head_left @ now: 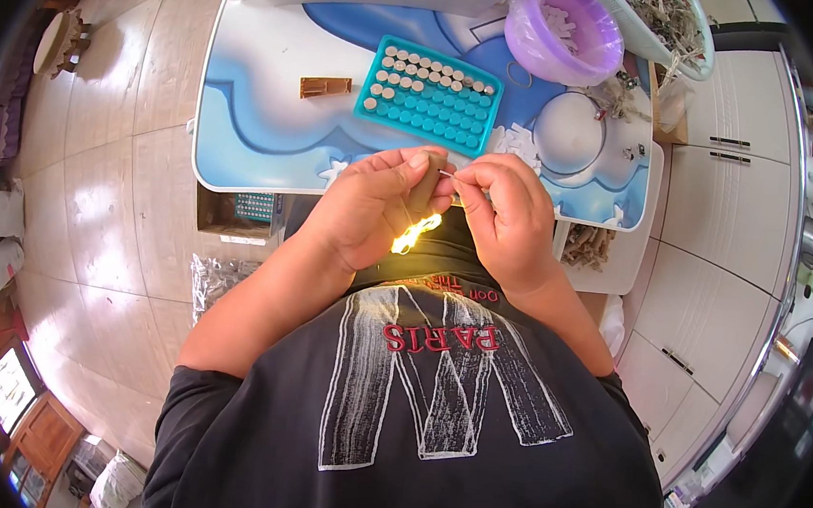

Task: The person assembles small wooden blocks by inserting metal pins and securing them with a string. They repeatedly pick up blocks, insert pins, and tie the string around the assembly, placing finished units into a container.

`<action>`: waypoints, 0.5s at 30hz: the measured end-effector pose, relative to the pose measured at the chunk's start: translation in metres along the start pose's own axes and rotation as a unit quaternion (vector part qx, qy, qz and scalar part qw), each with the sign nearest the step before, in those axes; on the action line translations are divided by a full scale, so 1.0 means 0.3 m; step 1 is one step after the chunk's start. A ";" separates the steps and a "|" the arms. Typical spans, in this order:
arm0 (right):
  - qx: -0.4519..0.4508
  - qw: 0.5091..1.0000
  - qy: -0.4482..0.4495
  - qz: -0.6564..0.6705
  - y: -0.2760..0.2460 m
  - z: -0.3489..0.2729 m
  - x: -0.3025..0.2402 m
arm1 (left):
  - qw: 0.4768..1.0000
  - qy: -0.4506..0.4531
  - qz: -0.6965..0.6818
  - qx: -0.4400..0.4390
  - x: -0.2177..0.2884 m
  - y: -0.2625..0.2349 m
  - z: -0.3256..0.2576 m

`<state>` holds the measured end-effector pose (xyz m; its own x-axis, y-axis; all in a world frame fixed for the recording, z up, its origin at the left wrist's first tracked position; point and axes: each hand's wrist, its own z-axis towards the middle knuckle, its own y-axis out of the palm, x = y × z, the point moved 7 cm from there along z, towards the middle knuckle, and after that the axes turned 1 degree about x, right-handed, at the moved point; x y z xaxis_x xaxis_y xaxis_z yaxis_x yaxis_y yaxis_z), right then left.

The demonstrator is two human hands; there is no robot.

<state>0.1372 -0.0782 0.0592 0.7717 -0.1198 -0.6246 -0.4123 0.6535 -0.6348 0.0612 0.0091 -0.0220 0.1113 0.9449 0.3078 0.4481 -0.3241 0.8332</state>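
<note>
Brown tube: a small brown cylinder (423, 194) stands roughly upright in the left hand (372, 208), held just in front of the table's near edge and above the person's lap.
Left hand: fingers curled closed around the brown cylinder, thumb near its top end.
Right hand: the right hand (510, 214) is pinched shut on a thin pale wire (447, 174), thumb and forefinger pressed together; the wire's tip reaches toward the top of the cylinder.
Glare: a bright yellow-white glint (414, 234) shows between the two palms, below the cylinder; what it belongs to cannot be told.
Table edge: the small table (255, 118) with a blue and white top ends just beyond the knuckles; its near rim curves under both hands.
Open room: bare tabletop lies to the left of the teal tray (429, 94); tiled floor (97, 182) is open on the left side.
Teal tray: a gridded tray, its upper rows filled with pale round pieces, well ahead of the hands.
Other things: a small brown block (325, 86) lies left of the tray; a purple bowl (564, 30) sits at the far right; white cabinets (725, 212) close off the right side.
</note>
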 end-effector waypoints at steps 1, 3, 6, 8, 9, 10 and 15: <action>0.000 1.000 0.000 -0.001 0.002 0.001 0.000 | 1.000 -0.004 -0.001 0.000 0.000 -0.001 -0.001; -0.006 1.000 0.002 -0.011 0.004 0.001 -0.001 | 1.000 -0.002 0.007 0.002 0.002 0.001 -0.001; -0.023 0.999 -0.002 -0.040 0.010 0.003 -0.010 | 0.999 0.012 0.045 0.027 0.003 0.010 -0.001; -0.029 0.997 -0.018 -0.067 0.012 0.013 -0.025 | 0.998 0.007 0.062 0.015 0.000 -0.003 -0.001; -0.029 0.998 -0.016 -0.055 0.011 0.013 -0.022 | 0.998 0.004 0.070 0.010 -0.005 -0.012 0.002; -0.029 0.999 -0.015 -0.043 0.011 0.014 -0.018 | 0.998 0.012 0.064 -0.009 -0.006 -0.010 0.008; -0.010 0.998 0.059 0.025 0.012 -0.009 0.016 | 0.998 0.010 0.052 -0.015 -0.012 -0.020 0.015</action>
<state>0.1382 -0.0786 0.0527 0.6885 -0.1755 -0.7036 -0.4584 0.6466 -0.6098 0.0620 0.0077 -0.0302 0.1379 0.9052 0.4019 0.4090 -0.4217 0.8093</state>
